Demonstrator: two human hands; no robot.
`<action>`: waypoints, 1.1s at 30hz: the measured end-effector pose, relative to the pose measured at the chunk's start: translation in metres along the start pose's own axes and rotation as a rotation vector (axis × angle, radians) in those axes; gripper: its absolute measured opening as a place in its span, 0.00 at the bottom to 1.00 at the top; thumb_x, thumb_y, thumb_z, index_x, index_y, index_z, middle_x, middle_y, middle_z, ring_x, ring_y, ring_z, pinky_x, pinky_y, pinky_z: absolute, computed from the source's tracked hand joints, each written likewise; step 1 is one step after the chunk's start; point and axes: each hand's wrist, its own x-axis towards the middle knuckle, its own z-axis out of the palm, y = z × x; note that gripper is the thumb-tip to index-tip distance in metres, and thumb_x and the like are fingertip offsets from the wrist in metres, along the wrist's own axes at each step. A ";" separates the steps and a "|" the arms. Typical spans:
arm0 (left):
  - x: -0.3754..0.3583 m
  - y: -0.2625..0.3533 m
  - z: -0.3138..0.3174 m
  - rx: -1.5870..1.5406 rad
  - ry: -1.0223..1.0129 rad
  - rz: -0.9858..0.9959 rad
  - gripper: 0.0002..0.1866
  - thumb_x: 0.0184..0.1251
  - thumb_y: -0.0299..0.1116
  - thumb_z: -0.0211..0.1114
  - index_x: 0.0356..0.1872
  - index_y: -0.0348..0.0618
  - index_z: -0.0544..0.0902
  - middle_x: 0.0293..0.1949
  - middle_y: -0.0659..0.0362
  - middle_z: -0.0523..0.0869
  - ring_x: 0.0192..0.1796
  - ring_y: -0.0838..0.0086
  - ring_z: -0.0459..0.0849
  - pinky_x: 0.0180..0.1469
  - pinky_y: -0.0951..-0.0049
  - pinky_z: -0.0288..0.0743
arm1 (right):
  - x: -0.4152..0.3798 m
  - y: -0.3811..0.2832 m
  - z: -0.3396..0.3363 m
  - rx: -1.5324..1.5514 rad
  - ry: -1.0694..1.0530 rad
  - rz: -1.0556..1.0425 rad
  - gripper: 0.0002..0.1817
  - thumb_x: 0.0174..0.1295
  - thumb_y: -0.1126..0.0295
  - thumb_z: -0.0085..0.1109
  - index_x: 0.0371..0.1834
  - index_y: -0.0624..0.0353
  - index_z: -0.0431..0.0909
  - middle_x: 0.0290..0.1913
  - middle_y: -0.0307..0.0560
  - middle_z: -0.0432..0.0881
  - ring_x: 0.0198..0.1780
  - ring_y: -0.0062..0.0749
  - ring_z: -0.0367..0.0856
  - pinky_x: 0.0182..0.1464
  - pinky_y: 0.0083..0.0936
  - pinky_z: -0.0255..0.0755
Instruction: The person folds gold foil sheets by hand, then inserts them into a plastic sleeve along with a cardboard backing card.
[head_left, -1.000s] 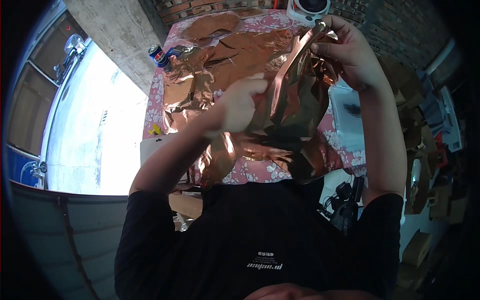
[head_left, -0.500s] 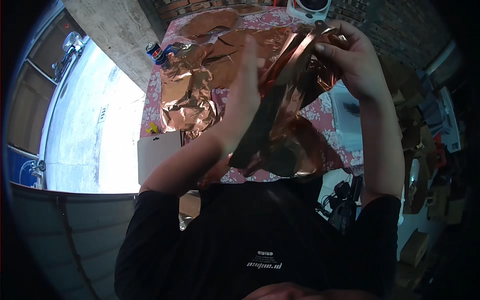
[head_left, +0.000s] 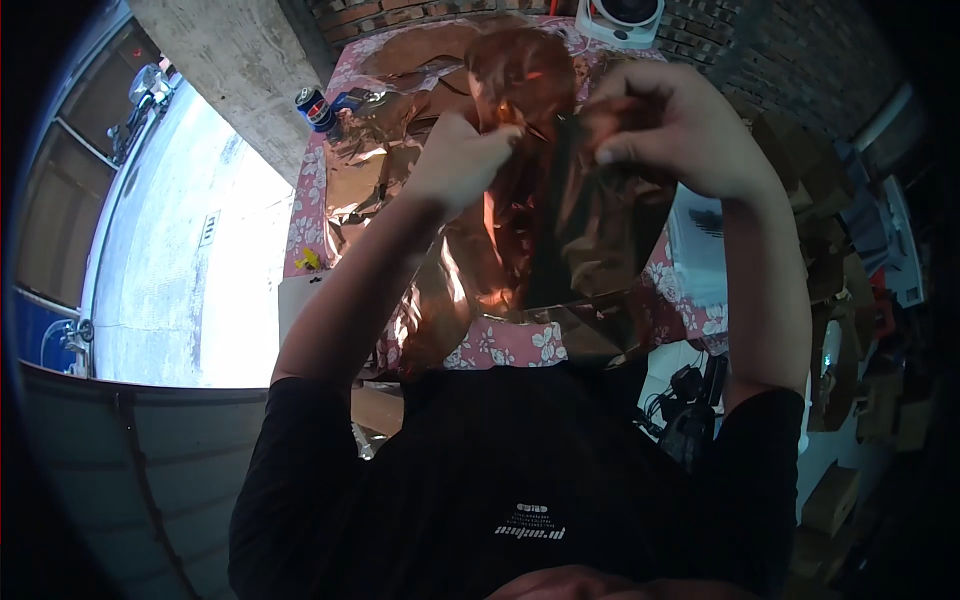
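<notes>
A crinkled, shiny copper-coloured foil balloon [head_left: 590, 225], limp and without air, hangs in front of me over the near part of the table. My left hand [head_left: 462, 158] is closed on its left side, thumb toward the middle. At its upper right, my right hand [head_left: 668, 130] has curled fingers and thumb pinching the foil; the fingertips are slightly blurred. A rounded end of foil [head_left: 520, 75] rises between and beyond both hands. More flat copper foil [head_left: 360, 185] lies spread on the table to the left, partly behind my left arm.
A floral pink tablecloth [head_left: 510, 343] covers the table. At its left edge stand a dark blue can [head_left: 314, 110] and a small yellow item [head_left: 308, 259]. A white fan-like device [head_left: 620, 22] is at the back. Clear plastic packaging [head_left: 697, 240] lies right; cardboard boxes [head_left: 835, 495] stand beyond.
The bunched foil has been spread wider and lowered between my hands. My left hand has gone from flat and upright to closed on the foil; my right hand has come down slightly.
</notes>
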 end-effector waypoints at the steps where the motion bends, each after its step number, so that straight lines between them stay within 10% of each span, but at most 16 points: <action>1: -0.001 0.000 0.002 0.111 -0.029 0.039 0.12 0.82 0.34 0.68 0.58 0.40 0.88 0.37 0.65 0.89 0.37 0.80 0.84 0.42 0.74 0.79 | 0.010 0.000 -0.002 -0.081 0.039 0.030 0.15 0.67 0.79 0.80 0.54 0.62 0.87 0.43 0.36 0.90 0.43 0.17 0.89 0.47 0.21 0.85; 7: -0.001 0.009 0.010 -0.092 -0.116 0.094 0.23 0.81 0.24 0.66 0.73 0.37 0.77 0.55 0.57 0.90 0.52 0.78 0.88 0.54 0.72 0.85 | 0.055 0.023 0.000 -0.502 0.336 -0.364 0.09 0.68 0.75 0.80 0.47 0.63 0.90 0.43 0.35 0.91 0.43 0.17 0.89 0.49 0.22 0.84; 14: 0.000 -0.003 -0.001 -0.132 -0.232 0.099 0.20 0.93 0.42 0.57 0.71 0.38 0.79 0.53 0.60 0.89 0.50 0.79 0.87 0.54 0.76 0.82 | 0.070 0.034 -0.006 -0.201 0.141 0.012 0.10 0.72 0.73 0.79 0.48 0.64 0.87 0.42 0.39 0.92 0.45 0.19 0.90 0.49 0.24 0.84; 16: -0.013 0.021 0.026 -0.650 0.040 -0.028 0.21 0.94 0.46 0.57 0.70 0.41 0.81 0.49 0.63 0.88 0.46 0.82 0.84 0.50 0.77 0.78 | 0.071 0.036 -0.004 -0.112 0.086 0.123 0.10 0.73 0.72 0.78 0.48 0.64 0.86 0.41 0.40 0.92 0.46 0.19 0.90 0.49 0.24 0.84; 22: -0.003 -0.004 0.000 0.188 -0.054 0.221 0.15 0.87 0.44 0.71 0.58 0.43 0.88 0.42 0.67 0.90 0.41 0.85 0.83 0.46 0.76 0.77 | 0.056 -0.035 0.036 -0.258 0.398 0.208 0.14 0.68 0.74 0.81 0.46 0.64 0.81 0.45 0.47 0.93 0.44 0.26 0.88 0.47 0.28 0.82; 24: -0.006 0.006 0.005 -0.029 0.022 0.194 0.10 0.87 0.38 0.71 0.52 0.43 0.90 0.38 0.67 0.91 0.38 0.86 0.83 0.43 0.77 0.77 | 0.053 0.019 0.039 0.056 0.486 -0.062 0.10 0.71 0.76 0.78 0.47 0.66 0.84 0.45 0.44 0.93 0.43 0.25 0.86 0.47 0.27 0.81; 26: -0.004 0.006 -0.008 -0.178 0.006 0.139 0.08 0.88 0.36 0.70 0.53 0.43 0.90 0.40 0.66 0.92 0.41 0.83 0.87 0.46 0.77 0.80 | 0.031 0.046 0.026 -0.429 0.435 -0.084 0.21 0.73 0.69 0.79 0.64 0.62 0.82 0.54 0.46 0.91 0.55 0.22 0.89 0.55 0.26 0.84; 27: 0.000 0.003 -0.020 -0.176 0.007 0.136 0.08 0.88 0.36 0.70 0.53 0.43 0.90 0.40 0.66 0.92 0.41 0.83 0.87 0.46 0.77 0.80 | 0.012 0.052 0.037 -0.074 0.401 -0.007 0.38 0.69 0.66 0.83 0.78 0.61 0.72 0.63 0.48 0.87 0.62 0.27 0.87 0.62 0.29 0.83; 31: 0.001 -0.001 -0.039 -0.287 0.037 0.097 0.09 0.90 0.35 0.66 0.56 0.40 0.88 0.44 0.60 0.93 0.41 0.76 0.92 0.45 0.73 0.86 | -0.059 0.098 0.079 0.254 -0.048 0.344 0.53 0.57 0.70 0.89 0.86 0.60 0.67 0.65 0.47 0.87 0.66 0.33 0.86 0.70 0.33 0.80; 33: 0.003 -0.004 -0.037 -0.368 0.099 0.117 0.09 0.91 0.35 0.65 0.55 0.39 0.87 0.43 0.58 0.93 0.40 0.73 0.92 0.41 0.71 0.86 | -0.080 0.132 0.111 0.278 -0.049 0.359 0.42 0.58 0.75 0.88 0.77 0.62 0.78 0.59 0.45 0.90 0.60 0.29 0.89 0.64 0.29 0.83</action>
